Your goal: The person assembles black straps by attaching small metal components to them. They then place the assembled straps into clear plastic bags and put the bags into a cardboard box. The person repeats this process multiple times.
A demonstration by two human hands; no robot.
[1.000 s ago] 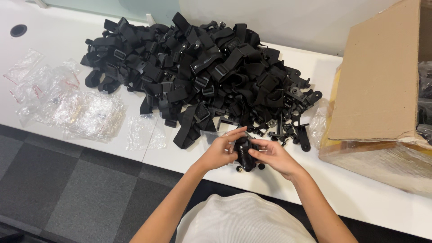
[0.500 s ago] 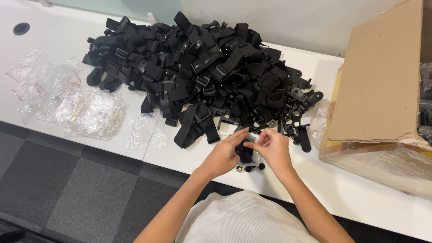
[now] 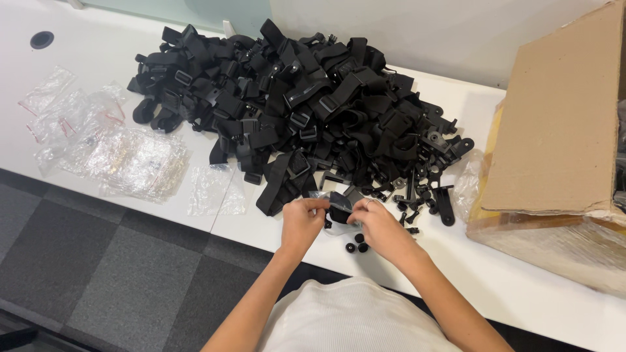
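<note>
My left hand and my right hand meet over the white table's front edge. Between them they pinch a small clear plastic bag with a black part inside it. Both hands grip its upper edge with fingertips. Two or three small black knobs lie on the table just below the bag, between my wrists. A big heap of black straps with buckles fills the table right behind my hands.
Loose black plastic brackets and screws lie at the heap's right side. An open cardboard box stands at the right. Empty clear bags lie in a pile at the left, with one flat bag nearer. Grey carpet tiles lie below.
My hands have lifted slightly toward the heap and now hold the small bag by its top edge. Small black knobs that were under my hands now lie uncovered on the table.
</note>
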